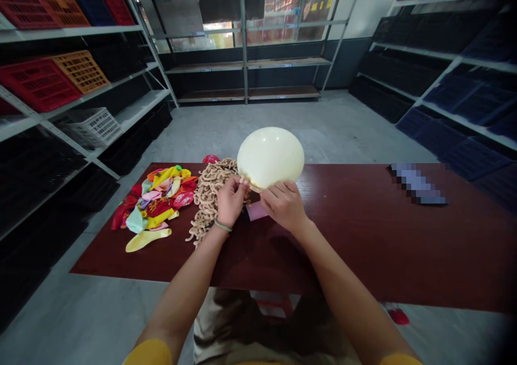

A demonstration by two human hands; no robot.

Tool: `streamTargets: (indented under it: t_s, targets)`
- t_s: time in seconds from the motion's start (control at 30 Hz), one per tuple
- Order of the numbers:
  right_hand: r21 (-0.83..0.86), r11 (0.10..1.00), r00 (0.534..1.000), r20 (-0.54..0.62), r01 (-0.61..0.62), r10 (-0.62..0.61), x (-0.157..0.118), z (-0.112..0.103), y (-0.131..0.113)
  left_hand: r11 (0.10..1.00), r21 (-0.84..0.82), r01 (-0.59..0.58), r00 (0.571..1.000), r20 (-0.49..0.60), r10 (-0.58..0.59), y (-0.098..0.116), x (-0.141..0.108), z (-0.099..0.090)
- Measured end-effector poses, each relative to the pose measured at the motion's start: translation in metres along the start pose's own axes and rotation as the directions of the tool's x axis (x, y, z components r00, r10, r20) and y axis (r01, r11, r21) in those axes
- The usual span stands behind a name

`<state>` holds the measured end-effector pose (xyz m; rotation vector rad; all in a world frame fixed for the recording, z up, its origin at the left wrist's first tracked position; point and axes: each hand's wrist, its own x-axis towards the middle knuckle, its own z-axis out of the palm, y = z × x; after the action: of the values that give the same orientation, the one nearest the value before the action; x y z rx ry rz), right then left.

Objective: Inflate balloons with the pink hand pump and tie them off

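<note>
A pale cream inflated balloon (270,158) is held above the dark red table (363,236). My left hand (231,199) pinches the balloon's lower left edge, thumb and fingers pressed together. The fingers of my right hand (283,202) are curled at its lower right edge, close to my left fingertips. The balloon's neck is hidden by the fingers. Below and between the hands lies a pink item (256,211), partly covered. Beside my left hand is a heap of beige curled pieces (208,192).
Colourful flat balloons (157,198) are piled at the table's left, with a single yellow balloon (147,239) in front. A blurred-out dark object (419,183) lies at the right. Shelves with crates (40,82) stand left, behind and right.
</note>
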<state>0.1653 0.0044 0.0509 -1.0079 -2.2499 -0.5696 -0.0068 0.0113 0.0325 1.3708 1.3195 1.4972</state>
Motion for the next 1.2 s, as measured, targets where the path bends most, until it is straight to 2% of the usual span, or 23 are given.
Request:
streamTargets:
  t_s: [0.17,0.27,0.33,0.43,0.5,0.6,0.67,0.8,0.93,1.1,1.2]
  targets:
    - [-0.011,0.999,0.998,-0.024,-0.054,0.053,-0.003,0.0,0.009,0.991,-0.134,0.016,0.998,0.055,-0.009,0.0,0.004,0.0]
    - [0.052,0.987,0.985,-0.067,-0.153,0.156,-0.007,0.004,0.021,0.981,-0.19,-0.037,0.999,-0.015,0.035,0.005,0.007,-0.002]
    - [0.158,0.953,0.956,-0.095,-0.26,0.277,-0.01,0.008,0.031,0.975,-0.211,-0.068,0.997,-0.046,0.06,0.008,0.01,-0.001]
    - [0.382,0.831,0.874,-0.108,-0.404,0.475,-0.014,0.02,0.043,0.973,-0.222,-0.065,0.998,0.004,0.067,0.012,0.013,0.005]
    - [0.538,0.72,0.826,-0.076,-0.438,0.559,-0.016,0.029,0.049,0.972,-0.229,-0.05,0.997,0.048,0.062,0.013,0.017,0.013]
    - [0.71,0.542,0.777,0.01,-0.449,0.63,-0.018,0.039,0.053,0.961,-0.276,-0.036,0.994,0.09,0.063,0.014,0.028,0.031]
    - [0.765,0.458,0.762,0.064,-0.452,0.644,-0.019,0.043,0.054,0.945,-0.327,0.006,0.991,0.131,0.039,0.013,0.039,0.041]
    - [0.782,0.429,0.77,0.101,-0.453,0.63,-0.02,0.048,0.055,0.922,-0.347,0.173,0.974,0.202,-0.107,0.011,0.055,0.055]
    - [0.76,0.452,0.771,0.099,-0.467,0.63,-0.021,0.049,0.056,0.933,-0.307,0.19,0.976,0.166,-0.144,0.007,0.053,0.055]
    - [0.757,0.478,0.821,0.133,-0.446,0.556,-0.018,0.041,0.05,0.938,-0.299,0.176,0.98,0.147,-0.137,0.007,0.036,0.033]
    - [0.738,0.533,0.885,0.186,-0.413,0.427,-0.015,0.034,0.041,0.945,-0.278,0.171,0.983,0.12,-0.142,0.009,0.026,0.01]
